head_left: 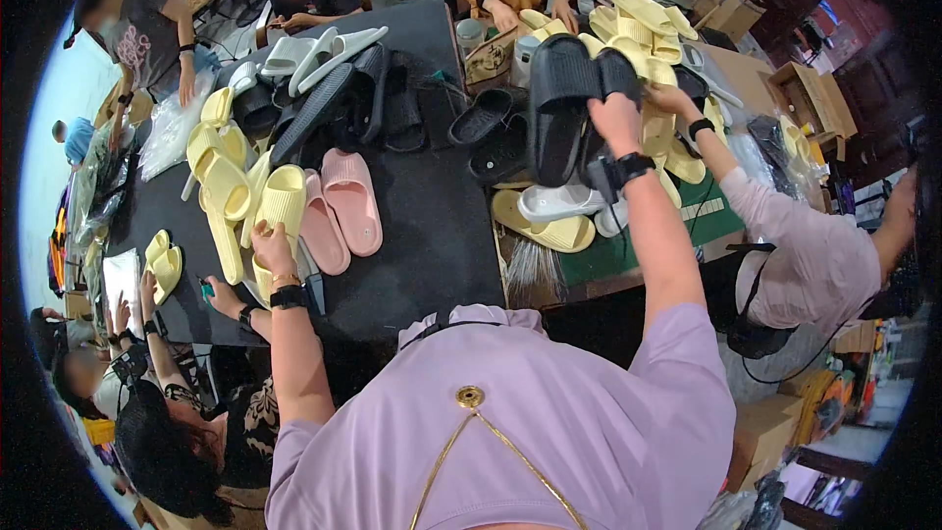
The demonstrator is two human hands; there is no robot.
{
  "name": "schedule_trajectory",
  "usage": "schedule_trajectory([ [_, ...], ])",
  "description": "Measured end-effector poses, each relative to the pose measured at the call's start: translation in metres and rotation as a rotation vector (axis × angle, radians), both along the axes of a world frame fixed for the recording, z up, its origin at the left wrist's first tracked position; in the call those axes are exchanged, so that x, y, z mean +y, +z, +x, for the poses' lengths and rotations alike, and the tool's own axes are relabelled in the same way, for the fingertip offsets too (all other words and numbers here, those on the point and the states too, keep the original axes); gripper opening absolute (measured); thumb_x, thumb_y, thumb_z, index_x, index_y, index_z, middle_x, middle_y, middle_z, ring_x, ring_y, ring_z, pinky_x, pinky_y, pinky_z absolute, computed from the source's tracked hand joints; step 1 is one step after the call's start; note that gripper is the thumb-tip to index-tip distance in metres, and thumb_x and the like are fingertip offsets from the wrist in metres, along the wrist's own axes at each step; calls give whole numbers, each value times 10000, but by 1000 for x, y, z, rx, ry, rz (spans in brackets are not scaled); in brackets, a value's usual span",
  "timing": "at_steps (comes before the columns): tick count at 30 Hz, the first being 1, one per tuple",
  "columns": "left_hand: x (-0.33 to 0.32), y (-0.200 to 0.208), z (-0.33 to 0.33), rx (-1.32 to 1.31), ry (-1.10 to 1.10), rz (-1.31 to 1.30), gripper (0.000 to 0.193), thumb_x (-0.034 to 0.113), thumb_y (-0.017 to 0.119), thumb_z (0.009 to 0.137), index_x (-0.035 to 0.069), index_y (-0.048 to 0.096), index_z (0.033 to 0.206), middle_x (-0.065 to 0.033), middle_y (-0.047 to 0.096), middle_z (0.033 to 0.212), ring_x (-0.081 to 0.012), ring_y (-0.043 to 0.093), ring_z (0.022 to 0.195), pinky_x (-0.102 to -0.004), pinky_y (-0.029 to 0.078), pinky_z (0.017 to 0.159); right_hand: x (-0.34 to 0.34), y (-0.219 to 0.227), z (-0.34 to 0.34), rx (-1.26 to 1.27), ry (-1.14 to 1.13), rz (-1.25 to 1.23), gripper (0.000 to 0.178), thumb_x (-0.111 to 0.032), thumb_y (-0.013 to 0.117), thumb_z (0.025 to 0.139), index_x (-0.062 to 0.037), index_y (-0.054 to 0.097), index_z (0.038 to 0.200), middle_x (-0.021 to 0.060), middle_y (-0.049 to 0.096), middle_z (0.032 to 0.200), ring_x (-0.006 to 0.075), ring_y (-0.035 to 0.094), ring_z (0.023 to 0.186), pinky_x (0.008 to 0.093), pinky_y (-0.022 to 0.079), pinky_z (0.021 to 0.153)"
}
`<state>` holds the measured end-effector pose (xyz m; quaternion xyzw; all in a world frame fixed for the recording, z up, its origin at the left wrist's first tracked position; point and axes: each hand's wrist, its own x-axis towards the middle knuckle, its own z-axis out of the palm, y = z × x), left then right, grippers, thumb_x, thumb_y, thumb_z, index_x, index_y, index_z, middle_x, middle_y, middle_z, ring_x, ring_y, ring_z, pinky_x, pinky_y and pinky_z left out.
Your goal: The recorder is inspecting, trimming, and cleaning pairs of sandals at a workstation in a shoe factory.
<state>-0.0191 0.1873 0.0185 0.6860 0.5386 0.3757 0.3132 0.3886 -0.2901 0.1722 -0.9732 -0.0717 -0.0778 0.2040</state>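
Note:
My right hand (616,123) is closed around a pair of black slide slippers (559,128), held up over the right side of the table by the pile there. My left hand (273,247) grips a pale yellow slide slipper (283,194) at the front of a loose yellow heap; part of the slipper is hidden under my fingers. Just right of it lies a pink pair (351,201), toe straps away from me. Below the black pair rest a white slipper (561,203) and another yellow slipper (545,228).
Black slippers (334,108) and white slippers (339,49) are heaped at the dark table's (422,226) far side. A yellow pile (638,34) stands at the far right, where a co-worker's hand (669,98) reaches in. Other people work around the table; one at left holds small scissors (207,288).

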Motion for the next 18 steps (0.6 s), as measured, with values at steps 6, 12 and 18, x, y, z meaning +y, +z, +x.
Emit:
schedule_trajectory([
  [6, -75, 59, 14, -71, -221, -18, 400, 77, 675, 780, -9, 544, 1148, -135, 653, 870, -193, 618, 755, -302, 498, 683, -46, 0, 64, -59, -22, 83, 494, -401, 657, 781, 47, 659, 989, 302, 637, 1001, 437, 612, 970, 482, 479, 858],
  [12, -146, 68, 36, -92, -531, -33, 348, 51, 639, 794, -11, 537, 1122, -124, 638, 798, -187, 617, 694, -309, 497, 629, -17, -75, 55, -104, 191, 288, 406, -344, 665, 833, 15, 652, 1022, 201, 682, 961, 317, 663, 869, 392, 507, 770],
  [18, -203, 47, 66, -25, -671, -127, 354, 48, 643, 805, 9, 521, 1135, -101, 622, 724, -174, 622, 656, -322, 488, 579, 89, -107, -107, 864, 493, 770, 354, -330, 633, 909, -63, 595, 1138, 16, 657, 940, 117, 612, 698, 256, 483, 609],
])
